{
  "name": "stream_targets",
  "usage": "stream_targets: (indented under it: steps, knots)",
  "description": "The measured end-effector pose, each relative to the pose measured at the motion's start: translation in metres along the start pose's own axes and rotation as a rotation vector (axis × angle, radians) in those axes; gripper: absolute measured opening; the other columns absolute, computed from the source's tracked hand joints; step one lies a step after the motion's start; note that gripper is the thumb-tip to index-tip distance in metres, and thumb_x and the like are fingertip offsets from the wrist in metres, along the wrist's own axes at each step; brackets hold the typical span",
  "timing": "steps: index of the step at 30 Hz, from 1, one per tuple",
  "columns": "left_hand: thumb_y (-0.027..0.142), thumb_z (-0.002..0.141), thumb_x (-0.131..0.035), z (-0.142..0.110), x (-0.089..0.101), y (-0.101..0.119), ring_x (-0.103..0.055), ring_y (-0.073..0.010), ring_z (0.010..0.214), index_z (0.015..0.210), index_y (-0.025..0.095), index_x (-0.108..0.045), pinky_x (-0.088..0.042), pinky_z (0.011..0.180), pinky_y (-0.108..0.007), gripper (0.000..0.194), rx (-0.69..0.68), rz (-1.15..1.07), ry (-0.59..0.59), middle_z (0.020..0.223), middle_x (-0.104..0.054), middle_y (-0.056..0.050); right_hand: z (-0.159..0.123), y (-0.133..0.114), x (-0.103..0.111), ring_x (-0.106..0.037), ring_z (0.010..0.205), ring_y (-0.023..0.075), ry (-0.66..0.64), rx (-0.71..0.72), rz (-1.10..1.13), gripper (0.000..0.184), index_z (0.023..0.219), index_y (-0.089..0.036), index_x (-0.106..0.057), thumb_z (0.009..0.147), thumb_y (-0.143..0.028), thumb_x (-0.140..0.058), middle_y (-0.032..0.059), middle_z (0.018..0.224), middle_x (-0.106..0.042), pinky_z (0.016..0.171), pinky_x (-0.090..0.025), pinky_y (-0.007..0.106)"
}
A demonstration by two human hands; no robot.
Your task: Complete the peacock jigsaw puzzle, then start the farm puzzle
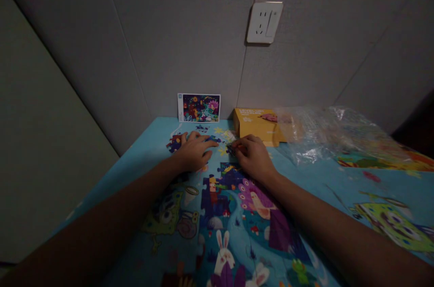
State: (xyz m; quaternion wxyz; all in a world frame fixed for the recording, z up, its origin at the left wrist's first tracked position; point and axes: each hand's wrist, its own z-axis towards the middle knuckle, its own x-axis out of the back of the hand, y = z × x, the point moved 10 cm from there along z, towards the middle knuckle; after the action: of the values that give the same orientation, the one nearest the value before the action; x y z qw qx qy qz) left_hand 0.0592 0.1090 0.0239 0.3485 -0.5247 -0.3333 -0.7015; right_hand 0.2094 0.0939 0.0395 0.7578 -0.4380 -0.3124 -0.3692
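Observation:
A partly joined jigsaw puzzle (233,223) lies on the blue cartoon-print cloth, showing white rabbits, a pink peacock and a blue path. Beyond its far edge, my left hand (194,152) rests palm down with fingers spread over loose pieces; what is under the palm is hidden. Dark loose puzzle pieces (174,143) lie beside its fingers, and another small piece (202,128) is farther back. My right hand (252,156) pinches a dark puzzle piece (231,149) between thumb and fingers, just past the joined part.
A picture card (200,108) of the puzzle leans against the wall. Right of it stands a yellow puzzle box (256,126), with crumpled clear plastic (325,131) beside it. The cloth (149,147) reaches the wall, which carries a socket plate (264,22).

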Motion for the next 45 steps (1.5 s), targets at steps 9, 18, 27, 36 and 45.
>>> stream_targets:
  steps: [9, 18, 27, 36, 45]
  knots:
    - [0.036, 0.081, -0.061, -0.011, 0.018, 0.018, -0.043, -0.0321, 0.119, 0.117, 0.023, -0.060, -0.020, 0.106, -0.058, 0.038, -0.141, -0.059, 0.024, 0.121, -0.063, -0.006, -0.003, -0.012, 0.001, -0.053, 0.096, 0.0229, -0.022, 0.095, 0.020, 0.019, 0.094, -0.017, -0.072, 0.083, -0.016, -0.056, 0.0090, 0.095, -0.063, 0.086, -0.039, 0.034]
    - [0.025, 0.083, -0.052, -0.013, 0.016, -0.008, -0.045, -0.0323, 0.117, 0.117, 0.020, -0.061, -0.023, 0.102, -0.058, 0.036, -0.016, 0.075, -0.007, 0.123, -0.061, -0.010, -0.010, -0.029, -0.008, -0.050, 0.103, 0.0243, -0.142, 0.219, 0.001, 0.021, 0.102, -0.021, -0.071, 0.085, -0.025, -0.059, 0.0088, 0.107, -0.061, 0.091, -0.037, 0.039]
    - [0.030, 0.088, -0.053, -0.003, 0.011, 0.008, -0.051, -0.0283, 0.104, 0.087, 0.019, -0.067, -0.031, 0.091, -0.049, 0.018, -0.011, -0.002, 0.044, 0.102, -0.068, -0.007, -0.007, -0.027, -0.010, -0.051, 0.099, 0.0235, -0.137, 0.208, 0.006, 0.017, 0.096, -0.020, -0.072, 0.085, -0.023, -0.058, 0.0088, 0.100, -0.062, 0.089, -0.038, 0.037]
    - [0.026, 0.082, -0.059, -0.004, 0.021, -0.005, -0.058, -0.0225, 0.093, 0.084, 0.019, -0.065, -0.040, 0.088, -0.038, 0.010, -0.011, -0.245, 0.058, 0.088, -0.069, -0.004, -0.008, -0.028, -0.005, -0.054, 0.100, 0.0245, -0.098, 0.197, 0.045, 0.042, 0.128, -0.014, -0.056, 0.087, -0.024, -0.057, 0.0114, 0.110, -0.065, 0.089, -0.040, 0.037]
    - [0.052, 0.079, -0.066, -0.011, 0.008, 0.012, -0.053, -0.0295, 0.107, 0.111, 0.020, -0.065, -0.037, 0.092, -0.046, 0.045, -0.027, -0.089, -0.004, 0.111, -0.062, -0.010, -0.014, -0.040, -0.018, -0.052, 0.106, 0.0252, -0.229, 0.284, 0.030, 0.036, 0.122, -0.019, -0.061, 0.087, -0.028, -0.062, 0.0072, 0.113, -0.069, 0.093, -0.037, 0.040]
